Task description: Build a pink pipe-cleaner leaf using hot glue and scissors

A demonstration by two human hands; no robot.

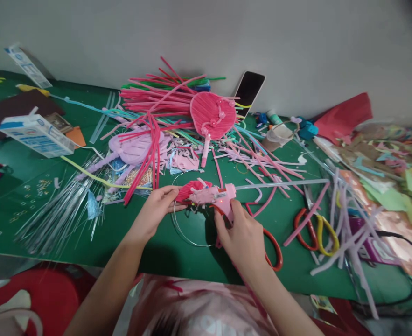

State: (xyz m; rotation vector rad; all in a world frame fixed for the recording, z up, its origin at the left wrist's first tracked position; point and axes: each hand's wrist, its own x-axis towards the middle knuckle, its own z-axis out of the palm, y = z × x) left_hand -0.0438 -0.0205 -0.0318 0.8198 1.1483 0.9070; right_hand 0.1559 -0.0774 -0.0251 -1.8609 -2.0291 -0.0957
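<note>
Left hand (157, 210): your fingers are closed, pinching the red piece (186, 192) by its left edge.
Right hand (244, 231): your fingers curl around the grip of the pink glue gun (226, 201).
Red piece: between your hands, above the green tabletop (188, 263), beside the gun's front end; contact unclear.
Translucent stick (282, 185): runs rightward from the gun's back.
Beaded red fan (206, 109): beyond your hands.
Phone (250, 91): leans against the wall (296, 60).

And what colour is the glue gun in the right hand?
Pink; the glue gun shows best in the head view.
</note>
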